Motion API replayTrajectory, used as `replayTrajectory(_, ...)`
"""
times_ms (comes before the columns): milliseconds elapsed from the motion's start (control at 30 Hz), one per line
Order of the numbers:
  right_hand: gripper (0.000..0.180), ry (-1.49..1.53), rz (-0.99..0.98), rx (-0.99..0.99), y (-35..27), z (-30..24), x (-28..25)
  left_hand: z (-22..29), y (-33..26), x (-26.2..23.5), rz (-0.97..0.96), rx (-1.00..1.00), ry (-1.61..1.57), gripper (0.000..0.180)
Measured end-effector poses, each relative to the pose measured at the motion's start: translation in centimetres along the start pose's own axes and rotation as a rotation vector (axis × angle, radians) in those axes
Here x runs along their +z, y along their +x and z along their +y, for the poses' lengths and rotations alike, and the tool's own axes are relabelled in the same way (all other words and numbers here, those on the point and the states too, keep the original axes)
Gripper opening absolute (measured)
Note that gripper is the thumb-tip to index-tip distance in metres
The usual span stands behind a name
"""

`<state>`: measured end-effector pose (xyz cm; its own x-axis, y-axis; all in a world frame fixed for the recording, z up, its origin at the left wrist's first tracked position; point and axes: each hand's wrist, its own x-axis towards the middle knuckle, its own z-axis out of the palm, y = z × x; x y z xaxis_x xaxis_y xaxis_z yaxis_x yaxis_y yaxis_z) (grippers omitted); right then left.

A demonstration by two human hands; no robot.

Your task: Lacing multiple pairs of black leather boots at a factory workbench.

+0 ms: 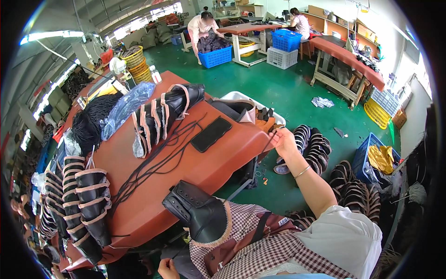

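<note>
A black leather boot upper (200, 215) rests on my lap against a checked apron. My right hand (283, 142) is stretched out past the table's right corner, pinching a thin black lace (268, 142) pulled taut. My left hand (168, 269) sits low at the bottom edge, fingers closed on the lace's other end below the boot upper. Loose black laces (153, 160) trail across the reddish-brown table (186, 172).
A black phone (211, 134) lies on the table. Stacked boot uppers (162, 114) and another row (86, 204) line its far and left sides, with a lace bundle (90, 123). Shoe parts (320, 146) and blue crates (371, 156) cover the green floor. Two people work at far tables.
</note>
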<state>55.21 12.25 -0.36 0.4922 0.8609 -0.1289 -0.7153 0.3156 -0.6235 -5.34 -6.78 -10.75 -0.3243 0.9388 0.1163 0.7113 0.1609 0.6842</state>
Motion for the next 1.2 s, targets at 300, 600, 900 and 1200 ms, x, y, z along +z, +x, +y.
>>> replayTrajectory(300,0.012,-0.097,-0.108,-0.073,-0.9,-2.3,-1.8,5.6,-2.0,0.1,-0.090,0.102,-0.090,0.010)
replayTrajectory(600,0.013,-0.158,-0.100,-0.049,-1.0,-2.0,-2.7,-4.0,-1.6,3.6,-0.361,-0.199,-0.367,0.023)
replayTrajectory(900,0.011,-0.196,-0.076,-0.008,-2.0,-0.3,-2.8,2.1,-4.5,3.8,-0.148,0.045,-0.151,0.020)
replayTrajectory(1200,0.007,-0.273,-0.084,-0.005,-2.0,2.2,-3.4,6.9,-3.6,2.5,-0.179,0.041,-0.076,0.008)
